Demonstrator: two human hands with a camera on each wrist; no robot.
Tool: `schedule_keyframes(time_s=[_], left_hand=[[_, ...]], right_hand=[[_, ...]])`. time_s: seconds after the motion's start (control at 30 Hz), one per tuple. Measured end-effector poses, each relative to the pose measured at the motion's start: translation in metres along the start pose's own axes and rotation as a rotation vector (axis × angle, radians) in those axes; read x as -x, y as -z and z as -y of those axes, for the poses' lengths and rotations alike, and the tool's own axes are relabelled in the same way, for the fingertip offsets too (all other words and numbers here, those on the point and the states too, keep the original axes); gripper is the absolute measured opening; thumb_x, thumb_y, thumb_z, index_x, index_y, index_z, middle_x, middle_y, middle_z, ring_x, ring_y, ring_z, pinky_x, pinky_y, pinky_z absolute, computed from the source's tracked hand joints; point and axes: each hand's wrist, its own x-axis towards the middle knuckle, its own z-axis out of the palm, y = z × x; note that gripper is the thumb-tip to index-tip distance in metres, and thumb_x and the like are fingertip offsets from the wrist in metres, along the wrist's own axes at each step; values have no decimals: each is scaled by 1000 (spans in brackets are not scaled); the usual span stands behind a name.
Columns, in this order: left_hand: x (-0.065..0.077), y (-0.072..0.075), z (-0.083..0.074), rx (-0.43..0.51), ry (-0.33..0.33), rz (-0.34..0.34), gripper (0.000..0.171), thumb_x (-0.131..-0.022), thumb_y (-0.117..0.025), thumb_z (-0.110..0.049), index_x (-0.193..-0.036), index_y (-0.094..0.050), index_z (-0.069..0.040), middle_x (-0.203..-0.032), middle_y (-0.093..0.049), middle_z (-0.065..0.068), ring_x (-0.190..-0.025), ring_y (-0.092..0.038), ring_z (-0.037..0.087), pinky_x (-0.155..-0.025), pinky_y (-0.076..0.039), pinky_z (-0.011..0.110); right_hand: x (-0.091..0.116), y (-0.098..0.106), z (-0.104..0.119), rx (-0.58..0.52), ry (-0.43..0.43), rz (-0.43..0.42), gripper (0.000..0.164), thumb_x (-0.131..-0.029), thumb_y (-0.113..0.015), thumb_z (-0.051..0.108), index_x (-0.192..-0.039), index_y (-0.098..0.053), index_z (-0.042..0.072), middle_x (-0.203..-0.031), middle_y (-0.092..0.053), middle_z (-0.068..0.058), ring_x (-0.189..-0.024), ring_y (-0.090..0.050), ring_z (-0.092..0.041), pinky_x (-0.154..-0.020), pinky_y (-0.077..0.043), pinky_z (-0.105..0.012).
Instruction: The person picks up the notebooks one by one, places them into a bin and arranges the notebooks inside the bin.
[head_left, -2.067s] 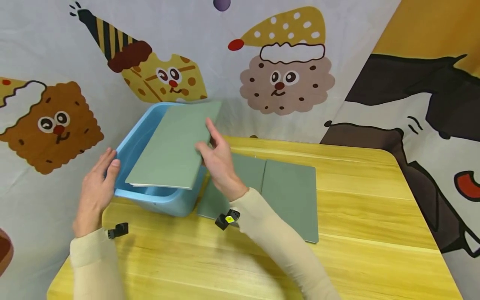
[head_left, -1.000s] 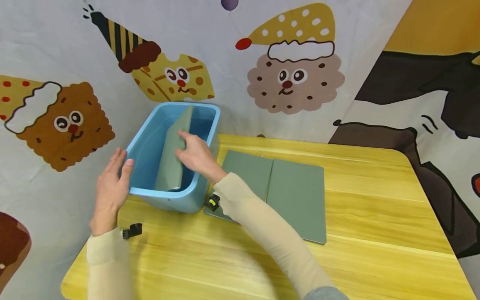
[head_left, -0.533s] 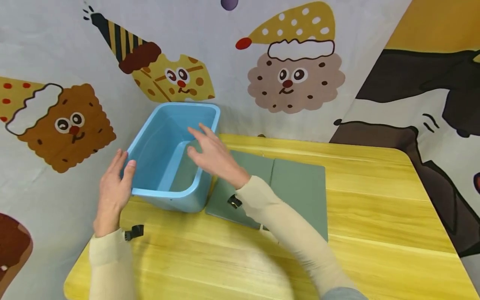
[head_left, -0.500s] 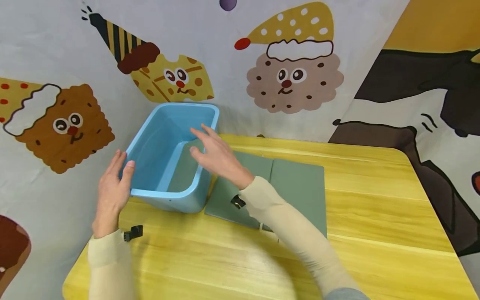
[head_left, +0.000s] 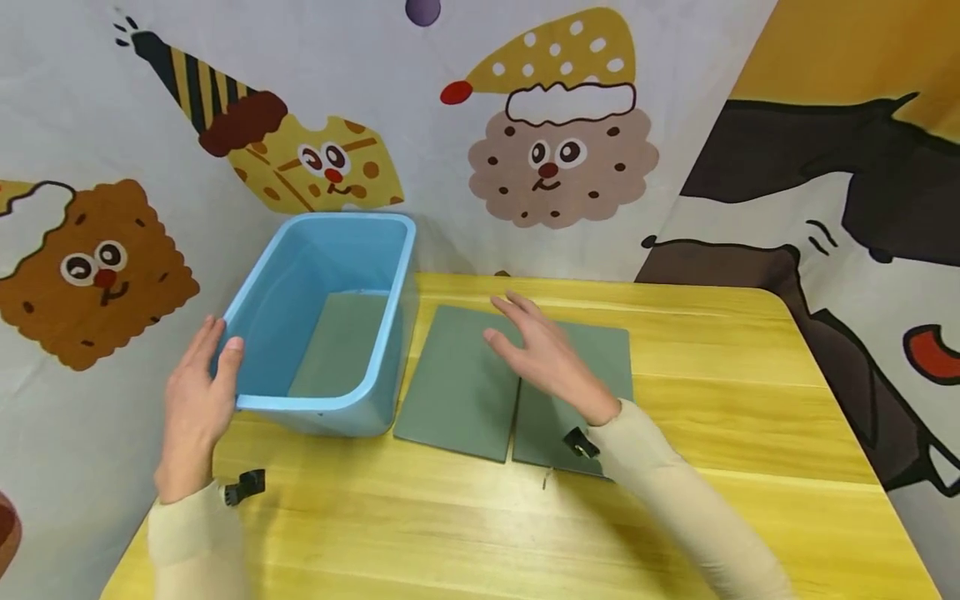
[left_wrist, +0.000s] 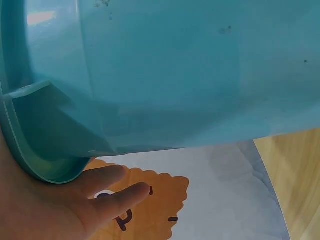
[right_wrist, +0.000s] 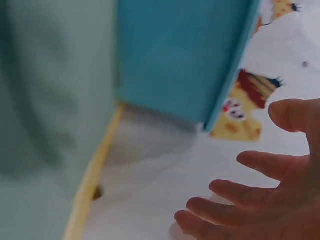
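Note:
A blue plastic bin (head_left: 273, 317) stands at the table's left. My left hand (head_left: 198, 400) rests against its near-left corner, fingers straight along the outside and thumb by the rim. In the left wrist view, the bin's corner lies against that palm (left_wrist: 40, 215). A green notebook (head_left: 341, 346) lies flat on the bin's floor. Right of the bin, two more green notebooks lie side by side, the left one (head_left: 457, 383) and the right one (head_left: 555, 433). My right hand (head_left: 543, 350), spread and holding nothing, hovers above them and hides part of the right one.
The wooden table (head_left: 390, 517) has a rounded far-right corner. Behind it hangs a pale cloth backdrop (head_left: 442, 167) with cartoon food figures, close to the bin's far side. A small cord (head_left: 547, 477) pokes out at the right notebook's near edge.
My right hand lowered the held notebook into the bin, let it go there, then moved out to the right over the other notebooks. My left hand stayed at the bin's corner.

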Motion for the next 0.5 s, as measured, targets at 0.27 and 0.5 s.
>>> schedule_keyframes(time_s=[0.27, 0.5], left_hand=[[4, 0, 0, -13, -16, 0, 71, -111, -29, -53, -165, -24, -7, -172, -17, 14, -154, -14, 50, -121, -7, 69], [5, -2, 2, -5, -18, -8, 69, -112, -30, -50, -164, -24, -6, -171, -18, 15, -154, -15, 49, -122, -8, 68]], right_hand=[[40, 5, -62, 142, -129, -13, 69, -105, -56, 47, -162, -37, 13, -167, -24, -25, -145, -37, -51, -109, -35, -72], [67, 15, -104, 263, -227, 3, 81, -103, -56, 56, -161, -34, 4, -163, -25, -34, -142, -35, -57, -105, -37, -73]])
